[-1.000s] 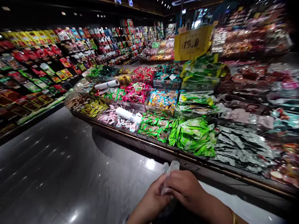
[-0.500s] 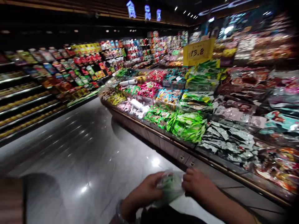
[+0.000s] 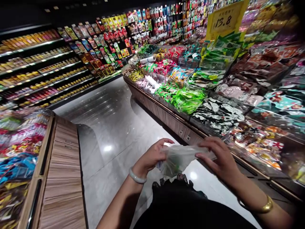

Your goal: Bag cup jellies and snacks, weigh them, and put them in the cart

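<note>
Right hand [image 3: 220, 160] has drifted further from left hand [image 3: 152, 156], both gripping that thin see-through plastic bag [image 3: 179, 156] stretched sideways between 'em.

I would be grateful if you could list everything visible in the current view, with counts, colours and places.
plastic bag: one, translucent whitish, between the hands
display counter: one, brown wood front, right
green packets: many, bright green, on that counter
black-and-white packets: many, beside the green ones
white rolls: two, on the counter's far part
price sign: one, yellow, reading 13.8, above the counter
wooden cabinet: one, brown, lower left, bearing uncounted mixed packets
wall shelves: several, stocked, back left
floor: grey, between
left hand: one, pale bangle on wrist
right hand: one, gold bangle
</note>
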### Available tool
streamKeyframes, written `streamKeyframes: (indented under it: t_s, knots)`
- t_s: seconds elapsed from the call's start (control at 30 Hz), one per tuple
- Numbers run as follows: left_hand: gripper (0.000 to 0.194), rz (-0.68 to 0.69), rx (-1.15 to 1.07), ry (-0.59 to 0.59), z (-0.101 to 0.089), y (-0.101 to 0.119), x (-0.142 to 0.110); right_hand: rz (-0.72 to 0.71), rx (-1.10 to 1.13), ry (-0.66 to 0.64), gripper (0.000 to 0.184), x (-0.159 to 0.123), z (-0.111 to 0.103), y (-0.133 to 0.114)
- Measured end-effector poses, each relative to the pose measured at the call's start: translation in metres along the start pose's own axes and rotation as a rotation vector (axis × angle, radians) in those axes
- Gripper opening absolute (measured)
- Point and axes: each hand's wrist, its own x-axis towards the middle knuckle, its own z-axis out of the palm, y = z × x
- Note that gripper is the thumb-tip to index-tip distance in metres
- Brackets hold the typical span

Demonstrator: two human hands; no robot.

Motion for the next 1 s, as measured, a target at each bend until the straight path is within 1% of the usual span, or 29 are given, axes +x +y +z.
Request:
streamKeyframes:
  t_s: [0.03,0.07,0.1,0.13,0.17,0.2,0.23,0.27,0.33,0.4,0.43,0.47,0.53,0.6,0.67,0.77,0.8,0.83,0.87,0.9,1.0]
  knots:
    - [0.054,0.011,-0.02,-0.012,0.011,-0.009,-0.011,0.08,0.057,0.029,0.039,-0.016,-0.004,-0.003]
    - [0.053,0.015,-0.035,-0.023,0.021,-0.018,-0.022,0.172,0.139,0.02,0.051,-0.032,-0.006,-0.006]
    - [0.052,0.01,-0.047,-0.029,0.03,-0.027,-0.033,0.273,0.256,-0.034,0.061,-0.049,-0.006,-0.009]
    - [0.052,-0.002,-0.06,-0.033,0.039,-0.037,-0.043,0.371,0.397,-0.116,0.069,-0.065,-0.006,-0.012]
    - [0.052,-0.016,-0.076,-0.038,0.048,-0.046,-0.053,0.457,0.536,-0.198,0.072,-0.081,-0.005,-0.015]
    - [0.053,-0.031,-0.092,-0.043,0.057,-0.055,-0.062,0.535,0.653,-0.264,0.071,-0.096,-0.003,-0.019]
    - [0.054,-0.043,-0.104,-0.045,0.066,-0.064,-0.071,0.606,0.737,-0.299,0.067,-0.112,-0.003,-0.024]
    - [0.055,-0.05,-0.111,-0.043,0.077,-0.072,-0.079,0.671,0.787,-0.288,0.06,-0.126,-0.003,-0.029]
    - [0.055,-0.047,-0.102,-0.021,0.101,-0.085,-0.092,0.773,0.83,-0.157,0.045,-0.153,-0.009,-0.041]
    - [0.053,-0.026,-0.048,0.003,0.128,-0.095,-0.104,0.828,0.878,-0.007,0.04,-0.177,-0.025,-0.053]
    - [0.052,-0.011,-0.014,0.009,0.143,-0.101,-0.109,0.831,0.908,0.041,0.039,-0.188,-0.037,-0.059]
    - [0.05,0.003,0.025,0.01,0.159,-0.107,-0.113,0.823,0.941,0.064,0.036,-0.199,-0.051,-0.063]
    - [0.048,0.035,0.101,0.03,0.193,-0.122,-0.12,0.799,1.007,0.069,0.029,-0.222,-0.085,-0.069]
    - [0.046,0.067,0.14,0.095,0.23,-0.145,-0.124,0.788,1.067,0.063,0.024,-0.245,-0.123,-0.067]
    - [0.043,0.122,0.15,0.231,0.271,-0.175,-0.124,0.794,1.121,0.053,0.024,-0.27,-0.165,-0.058]
    - [0.038,0.252,0.145,0.497,0.342,-0.223,-0.119,0.837,1.194,0.07,0.027,-0.305,-0.236,-0.039]
    - [0.036,0.294,0.148,0.556,0.368,-0.236,-0.116,0.851,1.214,0.088,0.027,-0.315,-0.26,-0.032]
    - [0.035,0.329,0.158,0.576,0.395,-0.247,-0.112,0.861,1.23,0.108,0.026,-0.325,-0.285,-0.025]
    - [0.035,0.356,0.182,0.559,0.421,-0.256,-0.108,0.867,1.242,0.125,0.026,-0.334,-0.308,-0.019]
    - [0.037,0.38,0.226,0.515,0.447,-0.262,-0.103,0.868,1.248,0.142,0.027,-0.343,-0.33,-0.014]
    - [0.041,0.434,0.432,0.321,0.517,-0.267,-0.092,0.886,1.243,0.231,0.026,-0.371,-0.386,-0.004]
